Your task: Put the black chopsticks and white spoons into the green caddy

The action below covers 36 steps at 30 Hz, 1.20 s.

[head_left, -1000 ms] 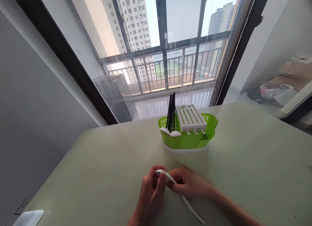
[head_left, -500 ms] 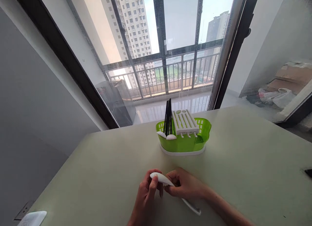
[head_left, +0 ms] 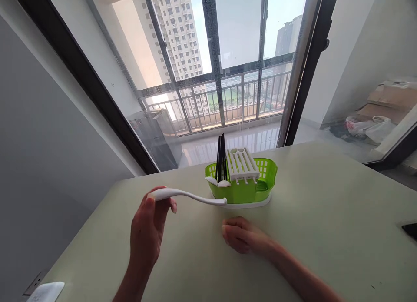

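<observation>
My left hand [head_left: 148, 226], raised over the left part of the table, pinches a white spoon [head_left: 197, 197] by its bowl end. The spoon's hooked handle points right, its tip overlapping the lower front of a green basket [head_left: 244, 192] in the view. My right hand [head_left: 241, 234] is closed in a loose fist in front of the basket, with nothing visible in it. Black chopsticks [head_left: 221, 158] stand in the basket's left side. Two white spoon ends [head_left: 223, 184] show at its front rim. A white slotted rack [head_left: 243, 164] with small hooks sits across the basket's top.
The basket stands on a white base on the pale green table [head_left: 182, 254]. At the bottom left lies a white object [head_left: 47, 292], partly cut off. A dark object [head_left: 409, 230] is at the right edge. Glass doors [head_left: 241, 32] rise behind the table.
My left hand has moved up and left with the spoon, which has swung round so its handle points right. My right hand has let go of it and stays near its earlier place.
</observation>
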{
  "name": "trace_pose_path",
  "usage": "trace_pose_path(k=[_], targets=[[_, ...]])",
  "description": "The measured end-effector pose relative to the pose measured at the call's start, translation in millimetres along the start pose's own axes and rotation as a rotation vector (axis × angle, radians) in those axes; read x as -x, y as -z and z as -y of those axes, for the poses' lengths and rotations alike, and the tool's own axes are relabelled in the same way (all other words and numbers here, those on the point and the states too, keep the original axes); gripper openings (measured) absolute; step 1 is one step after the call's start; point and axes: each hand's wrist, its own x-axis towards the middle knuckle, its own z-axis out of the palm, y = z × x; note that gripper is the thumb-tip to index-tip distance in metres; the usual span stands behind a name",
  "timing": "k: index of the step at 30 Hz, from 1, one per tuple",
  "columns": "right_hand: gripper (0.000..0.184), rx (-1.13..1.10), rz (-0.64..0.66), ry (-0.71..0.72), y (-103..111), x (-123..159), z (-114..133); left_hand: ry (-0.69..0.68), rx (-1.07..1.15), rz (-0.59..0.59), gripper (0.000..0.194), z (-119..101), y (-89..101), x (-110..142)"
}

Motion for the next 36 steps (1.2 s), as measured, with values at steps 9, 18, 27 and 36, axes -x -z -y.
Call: trace_pose_path(k=[9,18,27,36], targets=[[0.042,0.06,-0.029,-0.02,-2.6,0.3,4.7,-0.31,-0.425,0.073,0.039,-21.0,-34.1,-60.6],[0.043,0.067,-0.042,-0.029,-0.1,-6.7,-0.7,-0.209,-0.531,0.384,0.039,9.6,-43.2,-86.6],[0.047,0.086,-0.061,-0.056,0.4,-10.5,-4.6,-0.19,-0.686,0.563,0.044,24.4,-47.1,-92.0],[0.047,0.064,-0.092,-0.048,-0.2,-11.5,-6.4,-0.145,-0.708,0.603,0.047,34.5,-39.4,-93.9]])
